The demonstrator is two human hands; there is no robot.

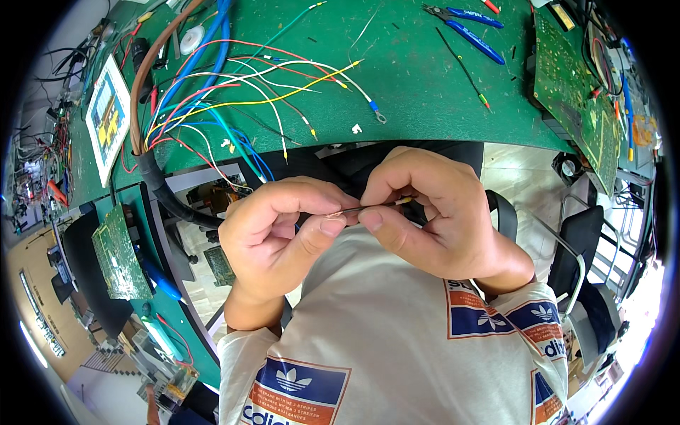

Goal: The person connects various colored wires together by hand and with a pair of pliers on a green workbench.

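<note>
A thin black wire [387, 204] runs between my two hands, in front of my chest and just off the bench edge. At its left end, bare copper strands [333, 214] show between the thumb and fingers of my left hand [276, 234]. My right hand [446, 212] pinches the wire's middle between thumb and forefinger. A yellow ferrule [407, 200] with a white sleeve beside it sits on the right end, within the curl of my right fingers. The fingers partly hide the wire.
A black-sheathed cable [159, 183] fans out into several coloured wires, one ending in a ring terminal [380, 117]. Blue-handled cutters [474, 40] and a loose wire [463, 69] lie on the green bench [419, 101]. A circuit board [579, 101] stands right; another person's arm [152, 404] shows lower left.
</note>
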